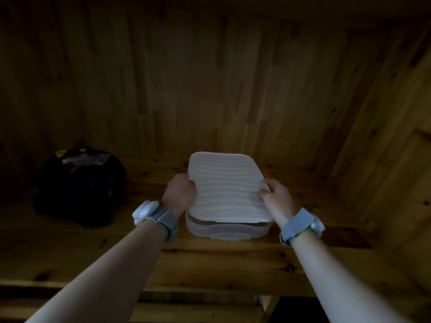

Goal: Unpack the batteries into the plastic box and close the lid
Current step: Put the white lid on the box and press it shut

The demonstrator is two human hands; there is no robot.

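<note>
Head view: lid (227,187), white, opaque and rounded-rectangular, its top moulded in shallow wavy ridges, held tilted just above the box (228,231), a translucent, smooth-walled plastic tub with rounded corners that stands on the tabletop (210,259). Left hand (180,194) grips the lid's left edge, right hand (277,198) its right edge. A gap shows between lid and near rim, so the lid is not seated. No batteries are visible, and whether any lie in the box cannot be told; the stage may be opening or closing. Bag (81,185), black, soft and crumpled, its mouth showing pale packaging, sits well apart to the left. Tabletop and wall (210,78) are knotty wooden boards. Grey fabric wristbands (163,220) circle both wrists
</note>
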